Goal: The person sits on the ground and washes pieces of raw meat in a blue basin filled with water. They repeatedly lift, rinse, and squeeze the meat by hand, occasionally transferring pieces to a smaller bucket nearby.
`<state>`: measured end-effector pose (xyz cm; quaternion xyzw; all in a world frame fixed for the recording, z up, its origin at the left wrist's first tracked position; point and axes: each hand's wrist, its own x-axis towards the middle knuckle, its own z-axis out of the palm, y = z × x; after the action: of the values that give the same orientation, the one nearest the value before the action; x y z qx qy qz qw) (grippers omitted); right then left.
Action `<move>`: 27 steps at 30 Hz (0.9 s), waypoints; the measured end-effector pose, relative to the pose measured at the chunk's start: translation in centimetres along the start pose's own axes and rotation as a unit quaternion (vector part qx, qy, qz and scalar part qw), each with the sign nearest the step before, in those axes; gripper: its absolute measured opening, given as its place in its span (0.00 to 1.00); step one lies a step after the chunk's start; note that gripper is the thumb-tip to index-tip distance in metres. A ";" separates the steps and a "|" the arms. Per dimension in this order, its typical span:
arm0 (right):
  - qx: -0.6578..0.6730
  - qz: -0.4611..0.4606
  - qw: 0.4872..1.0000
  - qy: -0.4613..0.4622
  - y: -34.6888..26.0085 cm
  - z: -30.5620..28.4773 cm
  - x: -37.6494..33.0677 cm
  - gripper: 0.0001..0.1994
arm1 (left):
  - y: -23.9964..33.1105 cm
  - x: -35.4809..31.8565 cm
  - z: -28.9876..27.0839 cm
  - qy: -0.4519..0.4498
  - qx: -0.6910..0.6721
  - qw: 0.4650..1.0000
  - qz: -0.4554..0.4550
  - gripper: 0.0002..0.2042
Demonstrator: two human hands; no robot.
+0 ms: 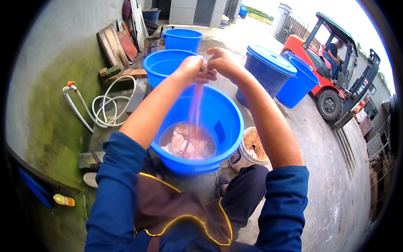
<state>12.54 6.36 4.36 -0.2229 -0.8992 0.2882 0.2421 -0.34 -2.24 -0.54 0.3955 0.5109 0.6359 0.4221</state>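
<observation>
My left hand (189, 69) and my right hand (223, 63) are raised together above a large blue tub (226, 122). Both pinch the top of a long, thin, pinkish strip of casing (194, 113) that hangs straight down into the tub. At the tub's bottom lies a pile of wet pink casing (189, 145) in shallow water. My sleeves are blue and I wear a dark apron with yellow trim.
A second blue tub (163, 63) and a blue bucket (182, 38) stand behind. A lidded blue barrel (268, 69) and another blue tub (299, 82) are at right. A white bucket (252, 149) sits by my knee. A white hose (105, 105) coils at left. A person sits in a red forklift (336, 63).
</observation>
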 end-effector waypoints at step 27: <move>0.223 0.181 0.937 -0.198 16.4 10.8 -5.3 0.11 | -16.6 5.7 -19.3 0.164 0.042 0.978 -0.119 0.14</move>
<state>14.85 11.11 -15.31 -0.2610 -0.7861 0.5585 0.0459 -18.06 -0.92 -19.66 0.2392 0.6428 0.6154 0.3884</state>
